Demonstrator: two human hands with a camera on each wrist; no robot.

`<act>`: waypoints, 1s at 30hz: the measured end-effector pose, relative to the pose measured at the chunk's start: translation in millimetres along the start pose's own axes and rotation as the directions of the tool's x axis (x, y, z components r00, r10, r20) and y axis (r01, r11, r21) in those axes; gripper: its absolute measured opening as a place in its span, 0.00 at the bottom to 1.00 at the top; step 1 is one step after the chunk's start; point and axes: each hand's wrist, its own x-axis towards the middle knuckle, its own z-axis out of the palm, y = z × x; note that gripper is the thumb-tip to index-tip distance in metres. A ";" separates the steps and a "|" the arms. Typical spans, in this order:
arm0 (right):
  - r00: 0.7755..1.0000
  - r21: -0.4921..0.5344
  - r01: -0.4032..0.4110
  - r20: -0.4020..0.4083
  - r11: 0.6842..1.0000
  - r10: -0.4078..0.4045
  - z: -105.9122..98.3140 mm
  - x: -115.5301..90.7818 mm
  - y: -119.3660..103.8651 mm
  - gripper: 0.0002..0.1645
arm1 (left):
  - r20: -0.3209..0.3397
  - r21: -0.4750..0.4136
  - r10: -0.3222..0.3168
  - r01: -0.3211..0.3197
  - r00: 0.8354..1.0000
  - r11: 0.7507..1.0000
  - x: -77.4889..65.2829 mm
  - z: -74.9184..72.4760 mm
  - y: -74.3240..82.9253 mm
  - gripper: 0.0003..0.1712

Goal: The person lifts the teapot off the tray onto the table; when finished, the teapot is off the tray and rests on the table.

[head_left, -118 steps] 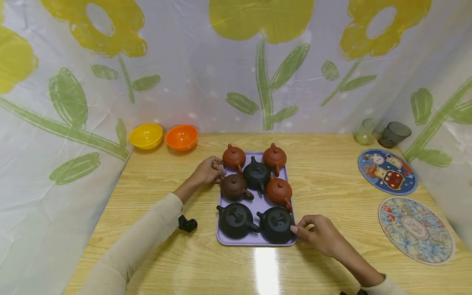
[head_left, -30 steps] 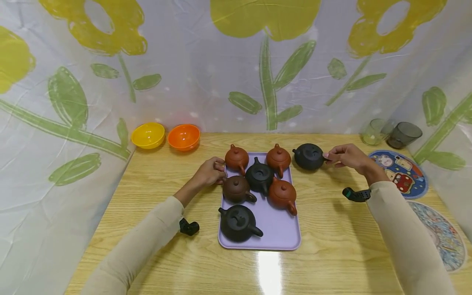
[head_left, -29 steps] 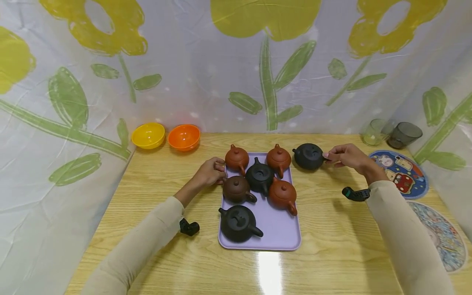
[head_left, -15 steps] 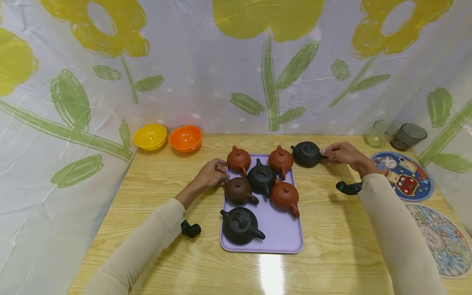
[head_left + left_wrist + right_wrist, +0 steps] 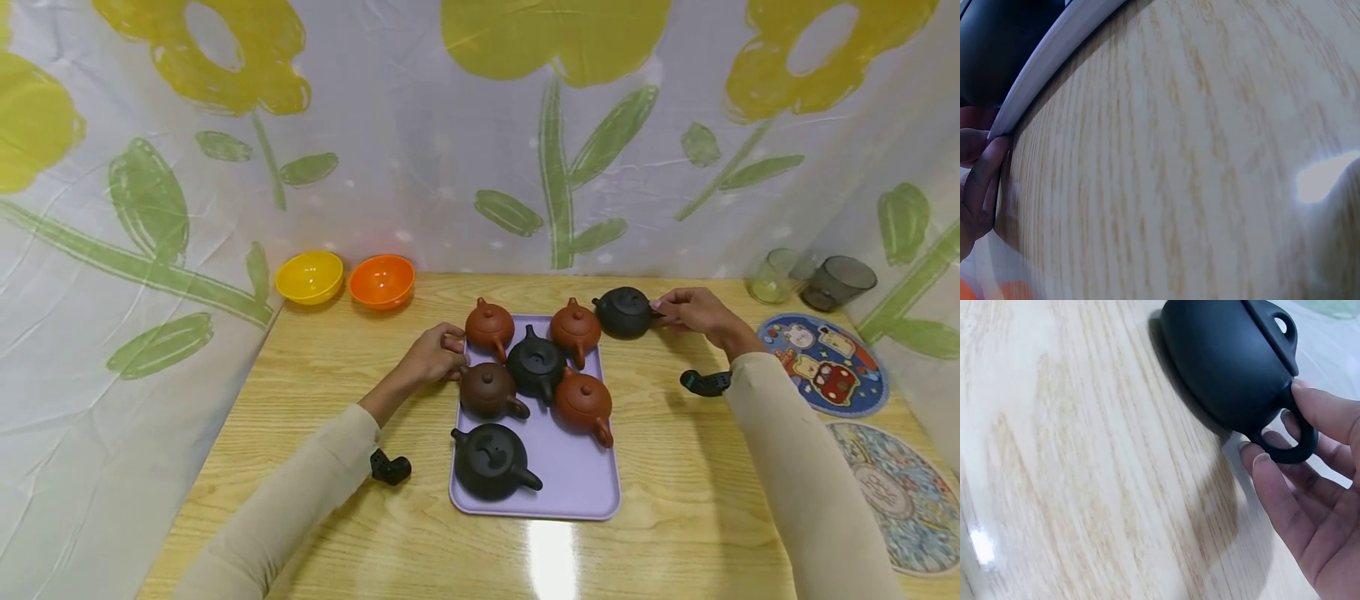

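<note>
My right hand [image 5: 697,312] holds a black teapot [image 5: 624,312] by its loop handle, on the wooden table just past the tray's back right corner. In the right wrist view, thumb and fingers are around the handle and the teapot [image 5: 1225,362] sits upright at the wood. My left hand [image 5: 433,356] pinches the left rim of a lilac tray [image 5: 573,479]; the left wrist view shows its fingertips on the tray's rim [image 5: 1038,65]. On the tray stand three red-brown teapots, one of them a front right teapot [image 5: 583,402], a dark brown teapot [image 5: 487,390], a middle black teapot [image 5: 536,362] and a larger black teapot [image 5: 491,460].
A yellow bowl [image 5: 310,279] and an orange bowl [image 5: 382,283] stand at the back left. Back right are a greenish glass [image 5: 772,279] and a grey glass [image 5: 836,283]. A blue round mat [image 5: 825,367] and a patterned round mat [image 5: 892,492] lie at the right.
The held black teapot has gone from the tray's front right corner to the table at the back right, then shifted slightly closer to the tray. My left hand stays at the tray's rim.
</note>
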 end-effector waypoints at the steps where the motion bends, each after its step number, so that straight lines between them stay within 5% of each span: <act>1: 1.000 0.004 -0.003 -0.004 1.000 0.003 0.2 -0.6 0.2 0.30 | 0.001 -0.002 0.002 -0.002 1.000 1.000 0.0 0.5 0.0 0.28; 18: 0.996 0.022 0.006 -0.092 1.000 -0.004 -1.9 -12.4 3.6 0.45 | 0.012 -0.039 0.024 -0.023 1.000 0.999 -0.7 1.6 -1.4 0.28; 30: 0.982 -0.030 0.037 -0.185 0.999 -0.042 -2.3 -41.5 5.7 0.43 | 0.009 -0.038 0.010 -0.009 1.000 0.999 -1.0 -0.1 -1.8 0.28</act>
